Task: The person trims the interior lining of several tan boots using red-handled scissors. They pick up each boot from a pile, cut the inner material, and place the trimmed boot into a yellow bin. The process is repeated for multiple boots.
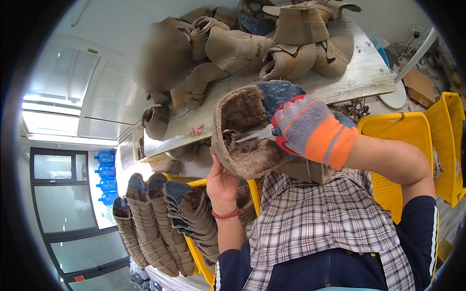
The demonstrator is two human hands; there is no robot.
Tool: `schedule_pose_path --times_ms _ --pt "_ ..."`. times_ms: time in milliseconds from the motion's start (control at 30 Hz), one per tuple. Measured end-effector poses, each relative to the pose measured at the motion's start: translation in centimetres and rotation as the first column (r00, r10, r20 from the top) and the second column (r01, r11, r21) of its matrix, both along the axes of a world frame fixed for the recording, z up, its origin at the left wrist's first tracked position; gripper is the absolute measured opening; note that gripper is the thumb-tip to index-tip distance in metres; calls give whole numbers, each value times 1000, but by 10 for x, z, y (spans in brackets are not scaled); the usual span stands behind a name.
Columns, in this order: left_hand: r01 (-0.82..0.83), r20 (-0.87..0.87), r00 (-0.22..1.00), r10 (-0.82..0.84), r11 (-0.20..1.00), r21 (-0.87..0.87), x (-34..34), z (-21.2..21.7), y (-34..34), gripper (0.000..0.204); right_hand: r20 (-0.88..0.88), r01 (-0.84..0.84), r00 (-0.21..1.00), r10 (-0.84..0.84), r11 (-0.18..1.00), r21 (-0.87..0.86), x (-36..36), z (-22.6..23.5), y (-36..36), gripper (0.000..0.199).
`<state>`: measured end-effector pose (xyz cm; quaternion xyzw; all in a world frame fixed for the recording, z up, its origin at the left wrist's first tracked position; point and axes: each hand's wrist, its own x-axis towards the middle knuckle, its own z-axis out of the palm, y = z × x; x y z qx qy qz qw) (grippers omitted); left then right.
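Observation:
My left hand (222, 180), bare with a red bead bracelet at the wrist, grips the near-left side of a tan, fleece-lined shoe upper (257, 162). Its brown furry inside opens toward me, and blue cloth shows at the upper edge. On my right hand (307, 130) is a grey and orange knitted glove, its fingers closed round red-handled scissors (253, 136). The blades reach left into the fleece opening, near dark threads at its left rim. Whether the blades are closed on a thread is too small to tell.
More tan uppers (238, 51) lie heaped on the worn table (361, 65) beyond, beside a blurred brown patch. Nested stacks of uppers (158, 220) stand at lower left by a yellow basket (196, 254). Yellow crates (398, 128) stand at right, near a white post (415, 56).

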<state>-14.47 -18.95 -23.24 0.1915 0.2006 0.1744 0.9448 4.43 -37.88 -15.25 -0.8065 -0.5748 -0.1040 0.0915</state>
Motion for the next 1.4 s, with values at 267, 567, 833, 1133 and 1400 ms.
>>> schedule_pose_path --times_ms 267,567,833,1133,1400 --pt "-79 -43 996 82 994 78 -1 20 -7 40 -46 17 999 -18 1000 -22 6 16 -13 18" --pt "-7 90 987 131 -531 847 21 78 -95 14 -900 616 407 -157 775 143 37 -56 -157 31" --pt "-54 -70 966 -249 -457 888 57 45 -122 27 -984 752 93 -150 659 -29 -30 -58 -167 34" --pt "127 -135 989 -55 -128 984 61 35 -118 31 -726 721 503 -469 690 54 -42 -44 -101 42" --pt "-27 -24 995 -95 -503 864 80 32 -112 35 -664 632 654 -361 744 217 -50 -47 -105 31"
